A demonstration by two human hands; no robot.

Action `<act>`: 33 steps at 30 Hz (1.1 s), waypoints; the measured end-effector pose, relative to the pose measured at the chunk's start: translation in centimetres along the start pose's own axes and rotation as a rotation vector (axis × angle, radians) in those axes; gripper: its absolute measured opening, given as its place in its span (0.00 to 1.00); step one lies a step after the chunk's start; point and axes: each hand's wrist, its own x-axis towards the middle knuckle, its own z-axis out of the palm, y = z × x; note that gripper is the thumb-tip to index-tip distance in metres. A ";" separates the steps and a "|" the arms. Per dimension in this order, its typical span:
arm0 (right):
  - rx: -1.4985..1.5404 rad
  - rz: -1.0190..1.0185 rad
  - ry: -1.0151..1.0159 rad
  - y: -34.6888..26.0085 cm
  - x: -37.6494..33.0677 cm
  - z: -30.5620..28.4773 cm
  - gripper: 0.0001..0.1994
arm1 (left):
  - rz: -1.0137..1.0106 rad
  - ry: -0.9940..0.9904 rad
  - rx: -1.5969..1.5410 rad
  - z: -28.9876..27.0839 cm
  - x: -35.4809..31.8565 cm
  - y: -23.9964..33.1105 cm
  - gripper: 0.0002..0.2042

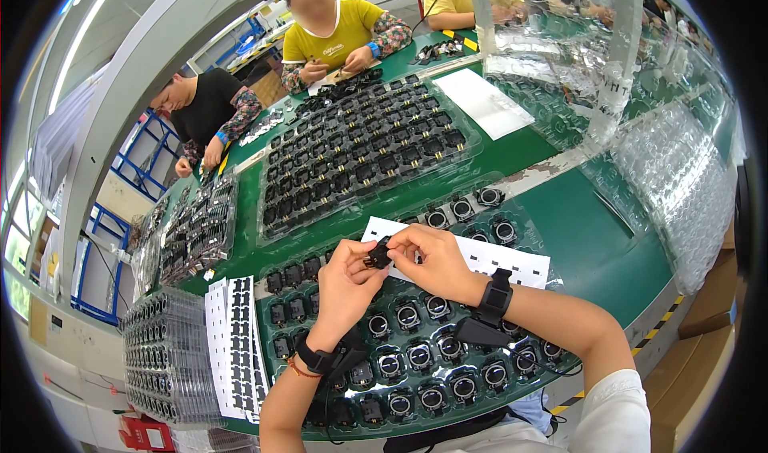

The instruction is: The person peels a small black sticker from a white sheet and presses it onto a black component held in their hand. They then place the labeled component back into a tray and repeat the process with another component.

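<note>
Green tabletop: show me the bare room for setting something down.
Widest patch: green tabletop between the white sheet's right end and the bubble wrap. A narrower strip lies between the far tray and pale seam. Crowded: beneath the left hand and right hand, among round parts; at left, stacked trays and printed sheets.

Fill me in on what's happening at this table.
The person's left hand and right hand hold a small black plastic part between them, above a white sheet with small black rectangles. The sheet lies across a clear plastic tray with rows of black square parts with round silvery rings. At the left stands a stack of clear plastic trays. Across the green table, a co-worker in a yellow top has both hands over dark pieces.
</note>
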 end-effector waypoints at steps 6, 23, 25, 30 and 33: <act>-0.104 -0.034 -0.001 0.4 -0.1 0.1 0.07 | -0.011 0.011 0.199 0.9 -0.4 1.2 0.15; -0.102 0.101 -0.068 0.4 0.1 0.0 0.13 | -0.162 0.032 -0.200 -1.1 -0.3 1.0 0.12; -0.014 -0.077 0.109 1.1 0.1 0.4 0.12 | -0.205 0.029 -0.286 -1.2 -0.3 1.4 0.12; -0.064 -0.159 0.120 1.1 0.4 0.2 0.16 | -0.188 0.026 -0.271 -1.3 -0.5 1.4 0.12; 0.074 0.234 -0.179 -0.6 0.4 -1.1 0.17 | -0.184 0.017 -0.260 -1.3 -0.5 1.4 0.12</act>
